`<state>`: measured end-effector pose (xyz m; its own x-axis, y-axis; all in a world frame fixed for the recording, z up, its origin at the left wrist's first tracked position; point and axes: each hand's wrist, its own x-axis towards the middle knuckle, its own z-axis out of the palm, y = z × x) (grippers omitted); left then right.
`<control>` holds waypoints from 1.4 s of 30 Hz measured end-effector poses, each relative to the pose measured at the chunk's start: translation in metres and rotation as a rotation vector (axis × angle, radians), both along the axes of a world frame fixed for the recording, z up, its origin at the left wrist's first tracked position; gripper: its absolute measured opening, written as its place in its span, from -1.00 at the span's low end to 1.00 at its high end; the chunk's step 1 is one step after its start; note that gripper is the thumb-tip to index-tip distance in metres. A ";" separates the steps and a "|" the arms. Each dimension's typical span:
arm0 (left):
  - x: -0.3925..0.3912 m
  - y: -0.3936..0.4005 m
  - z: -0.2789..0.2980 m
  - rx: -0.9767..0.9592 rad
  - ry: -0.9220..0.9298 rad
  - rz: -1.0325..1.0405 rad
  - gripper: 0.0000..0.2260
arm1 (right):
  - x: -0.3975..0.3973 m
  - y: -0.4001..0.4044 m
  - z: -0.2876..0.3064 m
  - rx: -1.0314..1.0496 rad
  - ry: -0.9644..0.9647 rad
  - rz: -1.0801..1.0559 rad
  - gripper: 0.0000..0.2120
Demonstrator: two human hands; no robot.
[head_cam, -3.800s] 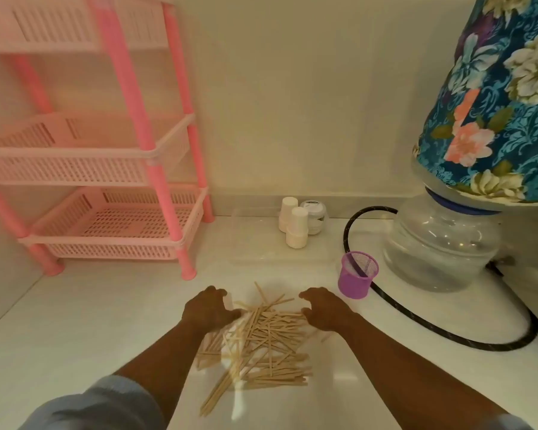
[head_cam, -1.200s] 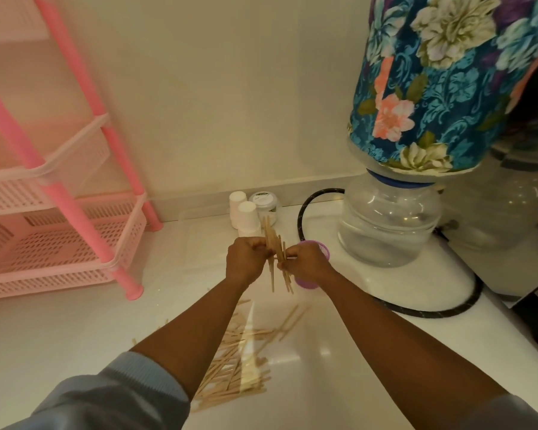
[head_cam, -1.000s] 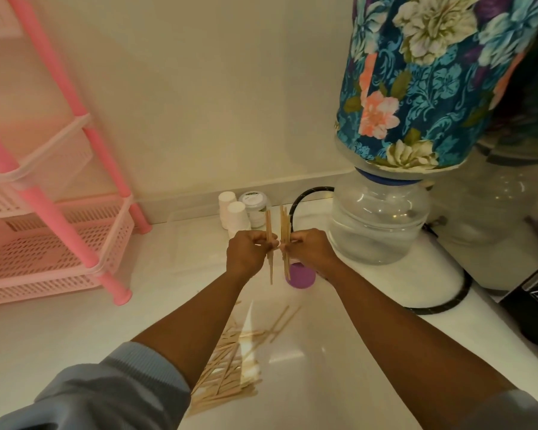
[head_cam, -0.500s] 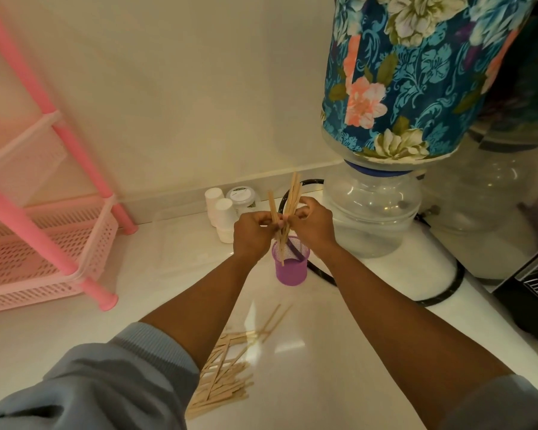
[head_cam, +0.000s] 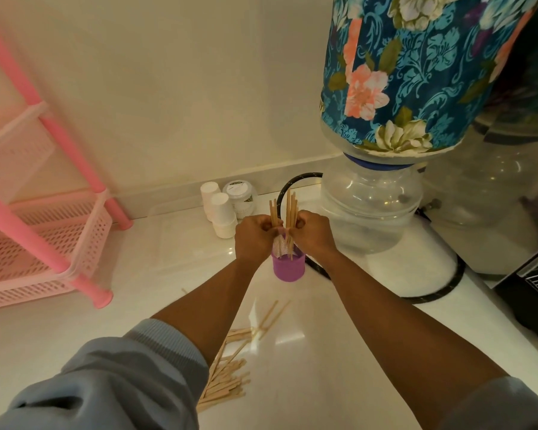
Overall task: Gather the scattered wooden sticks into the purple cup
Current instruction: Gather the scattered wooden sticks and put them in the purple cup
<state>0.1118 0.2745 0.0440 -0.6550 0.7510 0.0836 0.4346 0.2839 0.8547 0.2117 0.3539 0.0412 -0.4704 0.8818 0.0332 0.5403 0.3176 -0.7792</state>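
An upright stick bundle (head_cam: 288, 209) is pinched by left hand (head_cam: 255, 238) and right hand (head_cam: 312, 235) over the purple cup (head_cam: 288, 266). If released unevenly, the light cup is likely tipped.

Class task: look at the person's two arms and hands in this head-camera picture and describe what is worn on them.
Both hands, the left hand and the right hand, are bare: no gloves, rings or watch show. Both forearms are bare too. The left sleeve is light grey-blue fabric with a ribbed cuff, pushed up toward the elbow. The right sleeve, the same grey-blue, shows only at the frame's lower right corner.
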 end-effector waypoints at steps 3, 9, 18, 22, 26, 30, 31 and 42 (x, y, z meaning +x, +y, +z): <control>-0.001 -0.001 -0.009 -0.056 0.005 -0.034 -0.92 | 0.004 -0.002 -0.006 -0.036 -0.048 0.036 -0.93; -0.011 -0.002 -0.017 -0.116 -0.003 -0.063 -0.74 | 0.008 -0.003 -0.008 -0.031 -0.114 0.066 -0.81; -0.036 -0.020 -0.009 -0.013 -0.036 0.040 -0.84 | -0.008 -0.012 -0.001 -0.050 0.045 0.072 -0.79; -0.047 -0.040 -0.013 -0.081 0.010 0.095 -0.85 | -0.023 -0.030 -0.002 -0.119 0.045 0.220 -0.81; -0.063 -0.066 -0.026 -0.200 0.028 0.121 -0.81 | -0.032 -0.049 -0.013 -0.141 -0.121 0.441 -0.74; -0.077 -0.084 -0.047 -0.454 0.052 0.112 -0.53 | -0.035 -0.059 -0.027 -0.089 -0.345 0.613 -0.56; -0.081 -0.089 -0.051 -0.523 0.062 0.105 -0.44 | -0.035 -0.061 -0.031 -0.073 -0.418 0.652 -0.51; -0.098 -0.151 -0.084 -1.164 0.227 0.027 0.05 | -0.014 -0.078 -0.066 0.176 -1.036 0.855 -0.39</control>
